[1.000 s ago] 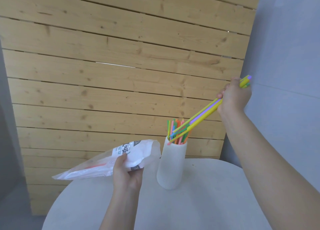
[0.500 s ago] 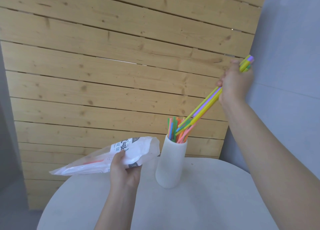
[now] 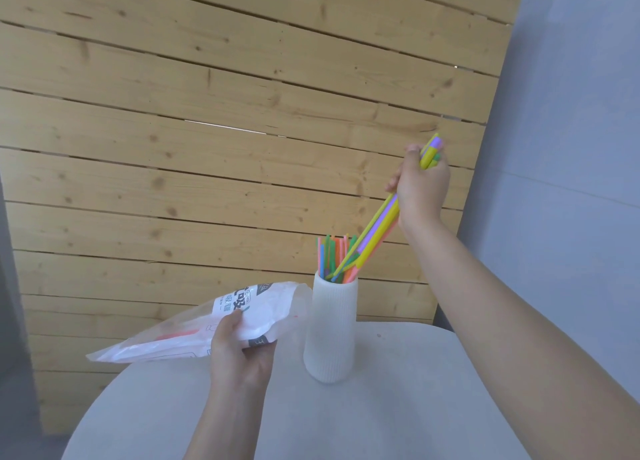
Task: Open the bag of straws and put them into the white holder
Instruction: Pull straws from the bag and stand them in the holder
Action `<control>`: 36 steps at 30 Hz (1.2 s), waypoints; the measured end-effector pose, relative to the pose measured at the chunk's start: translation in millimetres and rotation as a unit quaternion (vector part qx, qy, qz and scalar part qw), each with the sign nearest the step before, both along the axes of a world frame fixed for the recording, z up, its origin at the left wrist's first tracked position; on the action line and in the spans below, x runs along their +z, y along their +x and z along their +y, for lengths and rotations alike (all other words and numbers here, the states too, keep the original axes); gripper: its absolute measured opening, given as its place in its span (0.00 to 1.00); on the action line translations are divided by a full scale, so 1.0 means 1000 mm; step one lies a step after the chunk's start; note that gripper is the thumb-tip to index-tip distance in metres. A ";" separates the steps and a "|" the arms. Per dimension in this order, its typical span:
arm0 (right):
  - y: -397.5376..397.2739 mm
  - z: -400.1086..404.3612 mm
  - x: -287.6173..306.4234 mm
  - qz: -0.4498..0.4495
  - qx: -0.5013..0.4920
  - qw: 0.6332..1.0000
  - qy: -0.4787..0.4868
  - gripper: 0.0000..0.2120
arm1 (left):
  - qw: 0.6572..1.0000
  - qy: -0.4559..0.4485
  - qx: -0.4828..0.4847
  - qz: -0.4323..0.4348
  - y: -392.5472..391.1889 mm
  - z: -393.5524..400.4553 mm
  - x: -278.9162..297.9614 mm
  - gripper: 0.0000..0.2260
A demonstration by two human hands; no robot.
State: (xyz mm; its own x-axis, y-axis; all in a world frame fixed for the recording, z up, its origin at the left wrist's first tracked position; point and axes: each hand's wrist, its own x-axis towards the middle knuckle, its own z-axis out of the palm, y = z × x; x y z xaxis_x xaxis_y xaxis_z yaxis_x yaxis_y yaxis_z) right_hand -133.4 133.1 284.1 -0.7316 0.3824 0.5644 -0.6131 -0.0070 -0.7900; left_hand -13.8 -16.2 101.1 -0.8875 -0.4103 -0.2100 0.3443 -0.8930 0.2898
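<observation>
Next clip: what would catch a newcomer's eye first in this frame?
The bundle of bright straws, gripped by the right hand and slanting down into the white holder at mid-table, where other coloured straws already stand. Left of the holder, the left hand holds the opened bag above the table, its mouth toward the holder.

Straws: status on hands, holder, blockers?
Right hand grips straw bundle, lower ends inside white holder. Left hand holds open bag above table. Nothing in the way.
</observation>
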 end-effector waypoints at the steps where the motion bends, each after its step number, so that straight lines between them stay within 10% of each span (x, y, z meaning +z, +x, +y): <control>1: 0.001 -0.001 0.001 0.001 -0.001 1.000 0.008 0.08 | 1.000 0.001 0.001 -0.003 0.000 0.000 0.000 0.07; 36: -0.030 -0.021 0.006 -0.036 -0.039 0.987 0.152 0.03 | 1.000 0.025 -0.008 0.002 -0.004 -0.004 -0.001 0.08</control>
State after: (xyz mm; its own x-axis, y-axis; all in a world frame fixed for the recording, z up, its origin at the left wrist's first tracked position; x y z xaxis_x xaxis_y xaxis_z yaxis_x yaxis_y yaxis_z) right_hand -163.0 112.1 289.8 -0.7496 0.2595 0.6090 -0.5442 0.2821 -0.7901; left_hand -18.2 -20.5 99.8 -0.8951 -0.3844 -0.2261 0.3305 -0.9122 0.2423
